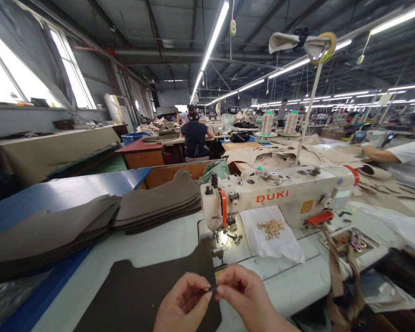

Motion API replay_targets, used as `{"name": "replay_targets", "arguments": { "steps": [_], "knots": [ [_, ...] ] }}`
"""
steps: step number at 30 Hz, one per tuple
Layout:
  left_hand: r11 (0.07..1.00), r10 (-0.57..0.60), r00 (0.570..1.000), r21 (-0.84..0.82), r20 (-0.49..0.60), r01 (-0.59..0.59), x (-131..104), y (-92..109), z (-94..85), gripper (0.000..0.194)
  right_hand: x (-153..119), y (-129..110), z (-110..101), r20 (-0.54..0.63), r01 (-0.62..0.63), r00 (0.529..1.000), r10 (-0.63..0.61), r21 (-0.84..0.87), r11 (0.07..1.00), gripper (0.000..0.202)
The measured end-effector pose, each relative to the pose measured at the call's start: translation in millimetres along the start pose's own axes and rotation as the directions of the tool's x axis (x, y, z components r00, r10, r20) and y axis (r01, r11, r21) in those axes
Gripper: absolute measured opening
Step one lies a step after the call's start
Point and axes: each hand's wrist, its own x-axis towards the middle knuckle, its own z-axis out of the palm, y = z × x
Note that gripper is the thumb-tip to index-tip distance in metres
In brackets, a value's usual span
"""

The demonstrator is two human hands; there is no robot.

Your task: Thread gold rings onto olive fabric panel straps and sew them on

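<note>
Fingertips pinched, my left hand (pixel 185 304) and my right hand (pixel 245 295) meet at a small dark strip (pixel 212 288). A tiny gold-coloured bit shows at its left end; most of the piece is hidden by my fingers. Beneath and to the left of my hands lies a dark brown-grey fabric panel (pixel 134 290), its far corner near the needle area of a white sewing machine (pixel 273 198). On the machine bed, a white sheet (pixel 251 242) carries a pile of small gold metal fittings (pixel 271 229).
Stacks of cut panels (pixel 159 198) lie at the left. A parts tray (pixel 370 235) and hanging tan straps (pixel 335 267) are at the right. Thread cones (pixel 268 123) stand behind the machine. One person (pixel 194 133) sits ahead, another (pixel 408 157) is at the right.
</note>
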Motion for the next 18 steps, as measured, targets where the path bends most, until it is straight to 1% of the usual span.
{"name": "replay_targets", "arguments": {
  "steps": [2, 5, 7, 9, 12, 13, 15, 17, 18],
  "knots": [
    [1.0, 0.004, 1.0, 0.015, -0.004, -0.004, 0.8, -1.5, -0.5, 0.018, 0.7, -5.3, 0.1, 0.002, -0.048, 0.999, 0.048, 0.023, 0.999, 0.027],
    [0.999, 0.003, 1.0, 0.053, 0.017, -0.004, 2.5, -4.5, -2.1, 0.017, 2.3, -10.1, -0.7, 0.002, -0.068, 0.998, 0.068, -0.029, 0.997, 0.024],
    [0.998, 0.003, 0.999, 0.062, 0.04, -0.006, 3.6, -7.4, -3.2, 0.017, 3.7, -11.4, -1.7, 0.014, -0.064, 0.998, 0.065, -0.102, 0.993, 0.017],
    [0.998, 0.008, 0.999, 0.057, 0.04, -0.01, 4.2, -10.1, -3.8, 0.016, 4.9, -12.9, -2.8, 0.035, -0.047, 0.998, 0.054, -0.186, 0.981, 0.011],
    [0.998, -0.01, 0.999, 0.069, 0.049, 0.007, 5.3, -11.0, -4.9, 0.015, 5.8, -16.9, -4.9, 0.077, 0.011, 0.997, 0.016, -0.34, 0.94, 0.011],
    [0.996, -0.023, 0.998, 0.082, 0.063, 0.018, 6.6, -10.0, -5.8, 0.015, 5.9, -18.1, -5.8, 0.092, 0.039, 0.996, -0.003, -0.393, 0.919, 0.011],
    [0.991, -0.059, 0.99, 0.125, 0.128, 0.043, 12.3, -6.3, -9.5, 0.016, 6.4, -18.6, -7.7, 0.109, 0.083, 0.993, -0.036, -0.464, 0.882, 0.011],
    [0.981, -0.074, 0.976, 0.194, 0.204, 0.033, 23.4, -3.0, -15.6, 0.017, 8.2, -15.7, -9.5, 0.098, 0.075, 0.995, -0.033, -0.469, 0.88, 0.01],
    [0.971, -0.064, 0.972, 0.237, 0.228, 0.008, 30.8, -2.7, -19.1, 0.019, 9.7, -13.1, -10.3, 0.084, 0.05, 0.996, -0.014, -0.448, 0.893, 0.01]
  ]
}}
